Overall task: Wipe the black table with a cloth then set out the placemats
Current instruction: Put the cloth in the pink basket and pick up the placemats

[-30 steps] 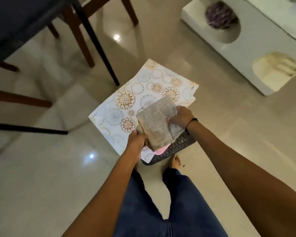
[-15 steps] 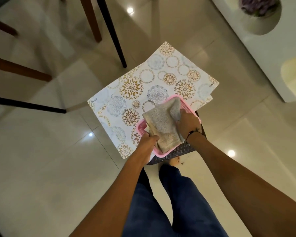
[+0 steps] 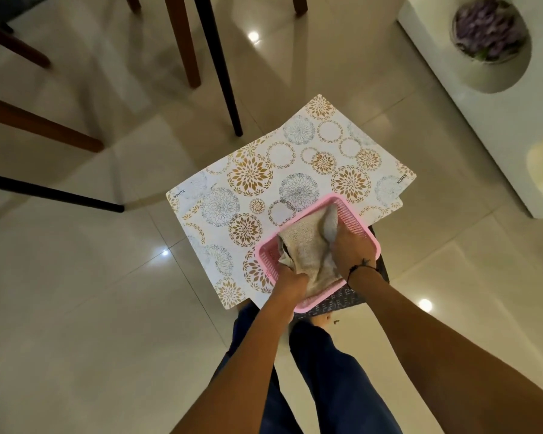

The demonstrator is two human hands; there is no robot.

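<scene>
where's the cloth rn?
Head view, lower centre: the grey cloth sits in the pink basket, gripped by the left hand and right hand, with the patterned placemats under the basket.

Left hand [image 3: 290, 278] and right hand [image 3: 353, 250] both clenched.
</scene>
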